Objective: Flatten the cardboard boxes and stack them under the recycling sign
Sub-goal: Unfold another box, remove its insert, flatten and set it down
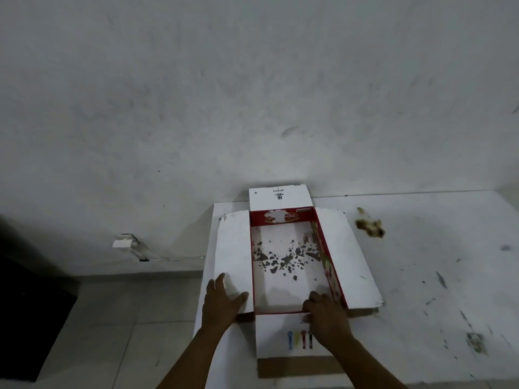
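An opened cardboard box (286,276) lies on a white table, its four flaps spread outward. It is white inside with dark stains, and its walls are printed red. My left hand (222,301) presses flat on the near end of the left flap (233,248), fingers spread. My right hand (325,313) rests over the near wall of the box, with its fingers curled at the near right corner and its palm on the near flap (280,341), which carries coloured print marks. No recycling sign is in view.
The white table (421,276) is scuffed and stained, with a brown smear (370,224) beyond the right flap. The wall (252,94) stands right behind the box. Left of the table is tiled floor (126,318), with a white wall socket and cable (125,242).
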